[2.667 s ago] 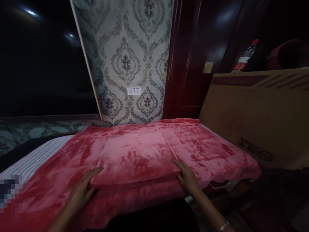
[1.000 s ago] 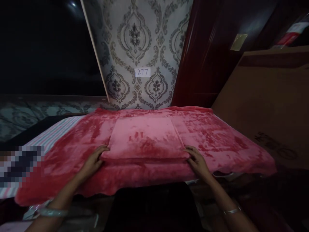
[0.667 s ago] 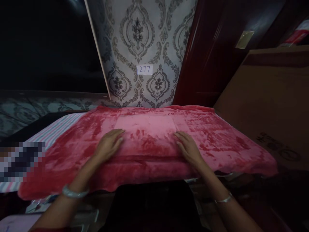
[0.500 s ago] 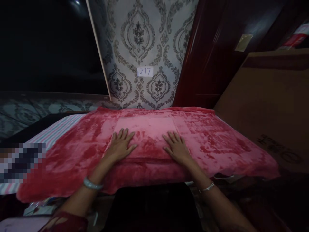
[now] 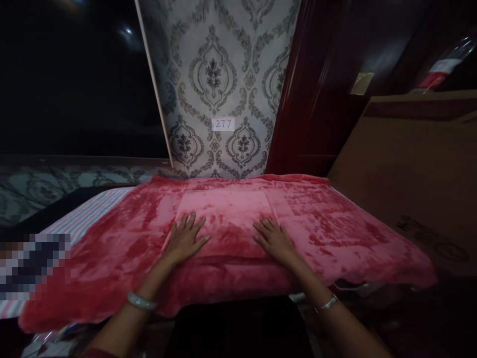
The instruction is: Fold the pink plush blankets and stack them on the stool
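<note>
A reddish-pink plush cloth (image 5: 335,233) is spread over the surface in front of me. On its middle lies a flat rectangle (image 5: 227,204) of the same plush; whether it is a separate piece or a fold I cannot tell. My left hand (image 5: 185,240) rests palm down on the left side of this rectangle, fingers spread. At its right side my right hand (image 5: 276,241) also lies flat, fingers apart. Both hands hold nothing. Darker brushed patches show in the pile between and around them.
A striped cloth (image 5: 100,204) shows beneath the plush at the left. A large cardboard box (image 5: 417,164) stands at the right, with a bottle (image 5: 441,69) on top. Behind are patterned wallpaper with a paper label (image 5: 223,124) reading 277, and a dark screen (image 5: 74,79).
The whole view has shifted, so the scene sits slightly lower in the picture. Both hands stay flat on the plush rectangle, in nearly the same places.
</note>
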Demonstrator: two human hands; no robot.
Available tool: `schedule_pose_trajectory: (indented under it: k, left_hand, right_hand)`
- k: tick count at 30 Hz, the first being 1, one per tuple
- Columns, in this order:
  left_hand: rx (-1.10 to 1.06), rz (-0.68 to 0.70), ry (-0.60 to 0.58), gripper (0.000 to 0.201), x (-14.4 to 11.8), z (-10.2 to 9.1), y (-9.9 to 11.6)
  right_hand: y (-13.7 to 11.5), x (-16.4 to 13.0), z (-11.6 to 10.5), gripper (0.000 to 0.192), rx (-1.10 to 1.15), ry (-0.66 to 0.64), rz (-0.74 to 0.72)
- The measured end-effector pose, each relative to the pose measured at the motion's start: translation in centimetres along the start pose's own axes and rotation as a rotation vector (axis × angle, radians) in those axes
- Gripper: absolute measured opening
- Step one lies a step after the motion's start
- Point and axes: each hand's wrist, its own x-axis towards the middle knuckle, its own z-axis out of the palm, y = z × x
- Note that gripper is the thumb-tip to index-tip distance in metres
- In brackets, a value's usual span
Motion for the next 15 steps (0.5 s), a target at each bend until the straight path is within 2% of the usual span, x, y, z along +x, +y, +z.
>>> schedule_pose_trajectory:
  k: [4, 6, 9, 12, 15]
  left_hand:
    - [-0.007, 0.085, 0.088, 0.065, 0.7, -1.8, 3.1]
    - [-0.019, 0.136, 0.107, 0.066, 1.3, -2.0, 4.9]
    - [-0.021, 0.117, 0.064, 0.072, 2.0, -0.8, 6.3]
    - [-0.019, 0.07, 0.013, 0.072, 2.3, 1.2, 6.1]
    - [-0.029, 0.072, 0.019, 0.072, 2.3, 2.4, 5.6]
  right_hand:
    - [-2.4, 2.6, -2.7, 0.048, 0.035, 0.089, -0.027]
    - [-3.8, 4.0, -2.9, 0.051, 0.025, 0.104, -0.023]
    - [-4.7, 5.3, -1.2, 0.058, -0.017, 0.083, 0.005]
    - [-4.2, 5.5, 1.6, 0.062, -0.053, 0.075, 0.044]
    - [-3.5, 5.2, 3.2, 0.063, -0.064, 0.107, 0.044]
